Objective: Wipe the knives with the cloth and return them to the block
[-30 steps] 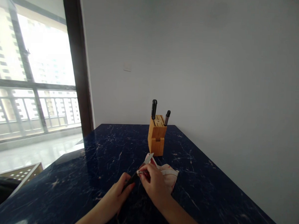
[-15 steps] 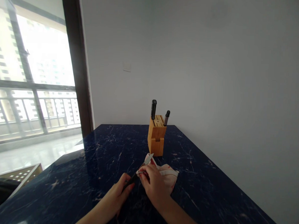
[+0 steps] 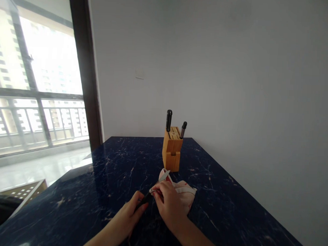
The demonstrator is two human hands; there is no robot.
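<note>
In the head view, my left hand point(image 3: 132, 211) is closed round the black handle of a small knife point(image 3: 164, 176), whose blade slants up and to the right. My right hand point(image 3: 168, 202) pinches a white cloth with red markings point(image 3: 187, 195) close to where the blade meets the handle. Part of the cloth lies behind the blade, and the rest spreads over the table to the right of my fingers. Beyond the knife tip stands a wooden knife block point(image 3: 172, 153). My right fingers hide the middle of the knife.
The block holds a black-handled knife point(image 3: 168, 120) and a tool with a black and silver handle point(image 3: 183, 130). Under everything is a dark blue marbled table point(image 3: 125, 164). A grey wall point(image 3: 248, 104) runs along its right side, and a perforated beige panel point(image 3: 24, 197) is at lower left.
The knife has shifted slightly within the cloth, its tip a little further right and lower. Both hands keep their grips and have barely moved.
</note>
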